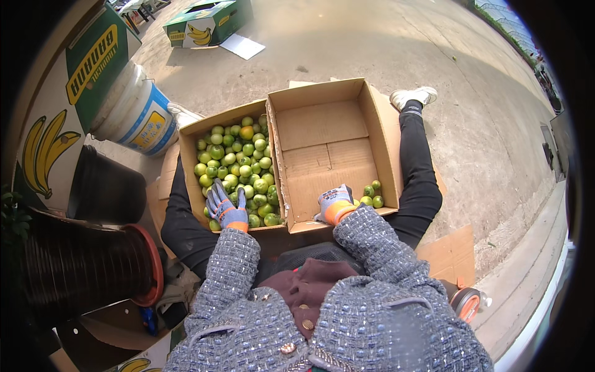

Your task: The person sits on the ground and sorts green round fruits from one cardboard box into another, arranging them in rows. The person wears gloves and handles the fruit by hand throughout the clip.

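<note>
Two open cardboard boxes stand side by side between my legs. Many green tomatoes (246,169), one of them orange, fill the left box (190,158). My left hand (226,206), in a grey and orange work glove, rests on the tomatoes near that box's front edge, fingers spread. My gloved right hand (335,204) is inside the right box (325,158) at its near side, fingers curled; whether something is under them is hidden. Several green tomatoes (377,201) lie in the near right corner of the right box, just right of that hand.
At the left stand a white bucket (148,121), a black bucket (107,186), a large banana carton (51,130) and a spool of dark tubing (88,269). Another banana carton (200,23) sits farther off on the concrete. Flat cardboard (448,255) and a round-lidded container (466,304) lie at the right.
</note>
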`<state>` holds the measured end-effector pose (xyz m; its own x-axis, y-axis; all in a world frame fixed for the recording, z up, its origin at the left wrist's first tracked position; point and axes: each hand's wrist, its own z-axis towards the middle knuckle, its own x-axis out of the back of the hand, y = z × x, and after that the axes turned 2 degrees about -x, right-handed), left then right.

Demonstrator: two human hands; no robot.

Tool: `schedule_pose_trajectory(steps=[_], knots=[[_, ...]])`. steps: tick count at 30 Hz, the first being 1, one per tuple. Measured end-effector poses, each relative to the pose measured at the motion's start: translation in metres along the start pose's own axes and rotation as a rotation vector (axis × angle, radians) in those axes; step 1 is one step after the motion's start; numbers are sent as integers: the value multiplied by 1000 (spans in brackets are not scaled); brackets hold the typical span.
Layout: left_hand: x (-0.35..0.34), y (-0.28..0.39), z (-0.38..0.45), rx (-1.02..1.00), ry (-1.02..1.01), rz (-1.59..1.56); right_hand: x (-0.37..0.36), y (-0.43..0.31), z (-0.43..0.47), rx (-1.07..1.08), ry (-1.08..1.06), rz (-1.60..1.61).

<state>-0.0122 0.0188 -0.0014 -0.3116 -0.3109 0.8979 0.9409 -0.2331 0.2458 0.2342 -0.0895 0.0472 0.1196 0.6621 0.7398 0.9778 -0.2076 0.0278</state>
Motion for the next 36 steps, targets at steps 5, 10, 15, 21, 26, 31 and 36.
schedule_pose_trajectory(steps=[5,10,15,21,26,31,36], knots=[[13,9,0,-129,-22,-18,-17,-9,18,-83,71,-54],[39,27,-1,-380,2,-141,-10,2,-7,-61,307,219],[65,75,-27,-775,-104,-492,-25,-14,1,452,385,1281],[51,64,-24,-689,-3,-557,-14,-20,-15,470,135,1517],[38,3,19,-166,120,-53,-26,-18,-1,389,169,1514],[8,-44,13,-13,44,295,-29,-22,4,419,152,1522],[28,-6,10,-236,-54,210,-23,-16,-2,364,191,1523]])
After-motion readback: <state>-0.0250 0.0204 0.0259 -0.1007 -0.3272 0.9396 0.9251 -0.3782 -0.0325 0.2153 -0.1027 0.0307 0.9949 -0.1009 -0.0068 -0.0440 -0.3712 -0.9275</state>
